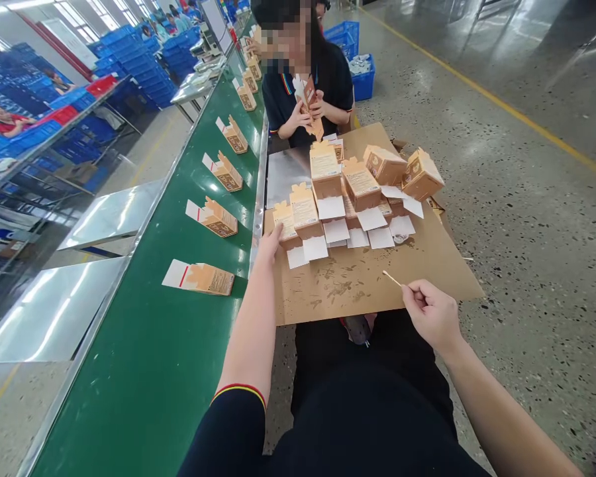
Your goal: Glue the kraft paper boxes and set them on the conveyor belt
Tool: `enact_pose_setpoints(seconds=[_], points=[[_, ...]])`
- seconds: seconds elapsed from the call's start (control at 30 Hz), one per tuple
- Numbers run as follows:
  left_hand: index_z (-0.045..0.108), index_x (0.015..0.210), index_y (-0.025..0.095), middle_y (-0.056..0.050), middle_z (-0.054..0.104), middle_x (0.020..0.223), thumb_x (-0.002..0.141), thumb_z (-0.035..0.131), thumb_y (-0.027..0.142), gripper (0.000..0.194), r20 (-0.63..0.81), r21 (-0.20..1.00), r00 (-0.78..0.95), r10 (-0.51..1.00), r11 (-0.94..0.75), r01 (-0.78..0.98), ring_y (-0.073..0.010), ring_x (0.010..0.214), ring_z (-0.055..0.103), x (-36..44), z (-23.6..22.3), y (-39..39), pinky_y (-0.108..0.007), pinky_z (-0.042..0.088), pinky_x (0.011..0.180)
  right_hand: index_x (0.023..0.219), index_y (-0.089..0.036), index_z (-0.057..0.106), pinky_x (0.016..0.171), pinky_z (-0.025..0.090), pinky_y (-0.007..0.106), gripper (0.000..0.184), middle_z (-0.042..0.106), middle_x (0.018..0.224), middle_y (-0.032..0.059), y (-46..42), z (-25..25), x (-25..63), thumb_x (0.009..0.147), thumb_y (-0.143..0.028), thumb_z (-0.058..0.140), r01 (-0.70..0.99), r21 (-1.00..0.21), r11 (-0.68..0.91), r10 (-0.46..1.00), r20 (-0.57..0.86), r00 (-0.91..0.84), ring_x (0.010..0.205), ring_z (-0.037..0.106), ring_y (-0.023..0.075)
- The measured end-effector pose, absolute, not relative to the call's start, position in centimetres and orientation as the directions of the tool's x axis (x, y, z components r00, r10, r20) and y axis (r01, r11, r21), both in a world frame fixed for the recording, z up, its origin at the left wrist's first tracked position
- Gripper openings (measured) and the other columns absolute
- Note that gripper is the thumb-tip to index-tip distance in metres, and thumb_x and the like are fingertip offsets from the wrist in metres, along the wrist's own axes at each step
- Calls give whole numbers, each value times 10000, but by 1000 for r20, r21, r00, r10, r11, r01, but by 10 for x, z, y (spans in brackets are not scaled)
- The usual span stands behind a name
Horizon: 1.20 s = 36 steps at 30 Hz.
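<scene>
My right hand [432,311] pinches a cotton swab [392,277] over the near right part of a cardboard sheet [377,288], its tip pointing up and left. My left hand [270,244] is at the left side of the leftmost open carton [285,222] on the sheet. It appears to touch that carton, but most of its fingers are hidden, so I cannot tell whether it grips. Several tan cartons [305,211] with raised tabs and white flaps lie stacked in rows beyond. Dark wet-looking marks [345,289] dot the sheet in front of them.
On my left runs a green conveyor belt [144,371] carrying a spaced line of open cartons [211,279]. Across the sheet a co-worker [338,79] holds a carton [308,106] in both hands. Blue crates [362,78] stand behind. Metal tables [54,308] lie beyond the belt.
</scene>
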<state>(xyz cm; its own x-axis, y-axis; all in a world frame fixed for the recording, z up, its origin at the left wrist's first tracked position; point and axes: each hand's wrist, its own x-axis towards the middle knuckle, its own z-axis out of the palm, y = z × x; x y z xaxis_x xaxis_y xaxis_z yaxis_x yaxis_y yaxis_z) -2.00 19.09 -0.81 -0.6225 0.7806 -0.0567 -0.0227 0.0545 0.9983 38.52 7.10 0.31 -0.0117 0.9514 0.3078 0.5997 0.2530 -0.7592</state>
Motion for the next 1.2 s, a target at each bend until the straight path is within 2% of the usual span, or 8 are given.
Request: enact_pose_setpoints(seconds=[0.13,0.27,0.33,0.47,0.63,0.77,0.97,1.2], points=[[770,954,214,-231,795,1287,741,998,476,406,-211,976,-602,770,194,-95,-425,1401,685,-15,-18,182,-568,512,1223,706,-259,538,522,372,281,457,414,556,-53,65,8,391,1076,-516,614,610,-756,239,947,319,25,500,385,129],[766,1184,265,-111,799,1393,779,977,551,539,-132,981,-645,752,7,-193,-324,1349,742,-13,-23,113,-505,578,1183,726,-257,566,527,380,282,435,446,567,-47,58,10,405,1080,-505,617,616,-754,228,948,315,34,499,422,129],[750,1261,259,-122,779,1450,731,1020,545,661,-101,971,-651,752,-67,-228,-333,1351,746,-10,-23,72,-514,598,1161,738,-256,579,523,380,281,412,462,570,-46,55,11,408,1079,-481,623,609,-758,233,952,306,17,498,437,129],[742,1284,242,-163,751,1497,689,1066,516,730,-147,966,-624,767,-24,-258,-361,1383,730,3,-18,20,-528,612,1155,749,-256,574,523,384,274,374,475,575,-48,49,10,390,1081,-421,620,558,-779,287,955,275,-108,501,444,127],[708,1352,287,-157,729,1525,679,1079,515,801,-163,966,-604,780,2,-258,-357,1411,716,16,-12,19,-531,625,1151,750,-248,556,552,373,271,379,525,598,-32,50,-10,329,1116,-337,521,489,-772,406,903,257,-345,521,449,129],[664,1323,275,-160,762,1414,639,1102,489,840,-157,976,-612,775,26,-218,-345,1376,732,22,-15,24,-537,613,1162,737,-232,524,587,336,264,346,555,626,-22,53,-34,282,1082,-221,517,493,-672,553,813,303,-498,549,467,122],[634,1339,280,-150,749,1401,589,1118,480,915,-90,989,-628,773,-3,-145,-335,1379,723,28,-19,23,-515,582,1198,787,-222,567,607,270,280,323,582,665,-3,53,-49,250,1104,-209,512,542,-527,654,745,324,-584,577,466,132],[630,1326,284,-156,740,1420,606,1106,521,895,-115,985,-627,771,7,-171,-348,1381,721,30,-18,23,-532,589,1189,786,-220,555,585,233,295,316,598,671,7,64,-53,249,1096,-186,504,576,-489,655,743,279,-608,566,471,138]])
